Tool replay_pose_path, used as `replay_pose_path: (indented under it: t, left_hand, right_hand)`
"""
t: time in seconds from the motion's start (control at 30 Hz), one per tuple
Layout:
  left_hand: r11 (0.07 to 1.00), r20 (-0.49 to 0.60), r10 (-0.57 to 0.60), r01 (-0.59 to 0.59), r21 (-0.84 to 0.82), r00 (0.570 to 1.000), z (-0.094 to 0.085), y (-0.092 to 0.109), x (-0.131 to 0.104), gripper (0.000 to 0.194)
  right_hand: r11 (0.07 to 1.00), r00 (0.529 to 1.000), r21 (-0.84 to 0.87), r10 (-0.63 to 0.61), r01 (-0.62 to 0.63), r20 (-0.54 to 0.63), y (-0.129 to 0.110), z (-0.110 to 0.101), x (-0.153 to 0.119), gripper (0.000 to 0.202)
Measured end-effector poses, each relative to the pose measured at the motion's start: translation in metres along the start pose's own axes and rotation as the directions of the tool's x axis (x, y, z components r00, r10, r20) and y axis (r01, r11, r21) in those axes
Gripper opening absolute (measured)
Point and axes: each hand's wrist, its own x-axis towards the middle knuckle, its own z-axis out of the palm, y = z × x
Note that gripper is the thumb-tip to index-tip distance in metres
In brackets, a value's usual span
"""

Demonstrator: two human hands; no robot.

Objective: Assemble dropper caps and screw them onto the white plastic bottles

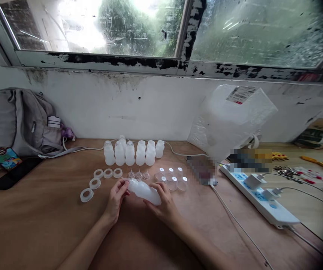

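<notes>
No wording, brand or number is legible. A white label (241, 93) on the clear plastic packaging (223, 120), against the wall, bears dark printed lines and a small red block, too small to decipher. Pale lettering on the dark green panel (313, 135) of the package at far right is likewise too blurred to read.

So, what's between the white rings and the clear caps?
Three clear nipples in a row, with the held bottle just in front of them; the head view shows this.
</notes>
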Motion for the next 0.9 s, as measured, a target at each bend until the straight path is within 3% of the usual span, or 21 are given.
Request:
replay_pose_path:
  t: [0.5, 0.9]
  left_hand:
    - [0.995, -0.020, -0.009, 0.011, 0.096, 1.000, 0.0003, 0.0007, -0.0001, 0.024]
    - [0.996, 0.015, -0.053, 0.051, 0.078, 0.999, -0.0009, 0.0015, -0.0010, 0.025]
  right_hand:
    - [0.988, 0.984, -0.126, -0.107, 0.089, -0.143, 0.0085, 0.0021, -0.0034, 0.043]
    - [0.987, 0.978, -0.117, -0.125, 0.107, -0.164, 0.0073, 0.0013, -0.0044, 0.045]
